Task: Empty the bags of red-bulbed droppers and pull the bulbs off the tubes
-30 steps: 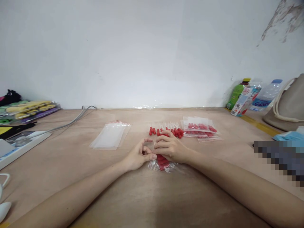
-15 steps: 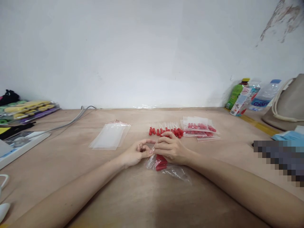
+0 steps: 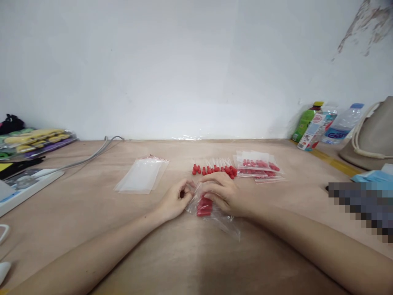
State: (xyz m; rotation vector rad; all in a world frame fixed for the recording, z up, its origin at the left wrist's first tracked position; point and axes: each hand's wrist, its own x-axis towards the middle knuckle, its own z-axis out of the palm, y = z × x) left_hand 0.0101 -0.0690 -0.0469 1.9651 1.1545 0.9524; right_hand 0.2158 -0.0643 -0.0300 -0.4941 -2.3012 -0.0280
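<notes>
A clear plastic zip bag lies on the table in front of me, with several red-bulbed droppers inside. My left hand pinches the bag's left edge between thumb and fingers. Over the bag's upper right side curls my right hand, its bent fingers gripping the plastic and hiding part of the droppers. Just beyond that hand, a row of loose droppers has red bulbs towards me and clear tips pointing to the wall.
Flat clear bags lie in a stack at left. Filled dropper bags are piled at right. Bottles, a beige bag and a blue mask stand far right. A power strip and cable lie left.
The bag and its droppers have shifted slightly left and turned a little. My right hand's fingers have spread and moved over the bag; my left hand has drawn slightly left, its fingers curling more.
</notes>
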